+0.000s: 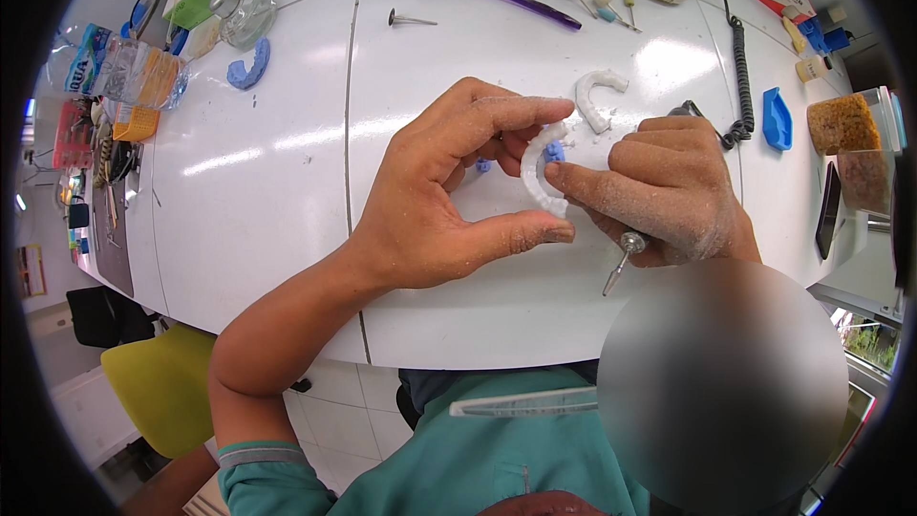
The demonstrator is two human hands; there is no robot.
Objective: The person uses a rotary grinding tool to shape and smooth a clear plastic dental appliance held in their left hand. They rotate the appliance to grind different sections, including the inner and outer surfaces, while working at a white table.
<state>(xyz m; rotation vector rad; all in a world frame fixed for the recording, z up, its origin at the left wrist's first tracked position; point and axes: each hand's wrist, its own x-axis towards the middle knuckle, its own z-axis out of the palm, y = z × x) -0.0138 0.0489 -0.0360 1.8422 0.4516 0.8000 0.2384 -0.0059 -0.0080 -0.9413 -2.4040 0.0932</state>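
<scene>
Over white tabletop, left fingers grip a white arch, its hollow facing right fingers clasping a tool.

The near curved piece is white, like the table. The long far stick is purple; the left chair is yellow-green.

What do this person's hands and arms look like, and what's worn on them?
No gloves show. The left hand has dusty fingers; the right hand is dusty too. The left sleeve is short and teal, with a grey band near its edge. The right sleeve cannot be made out.
</scene>
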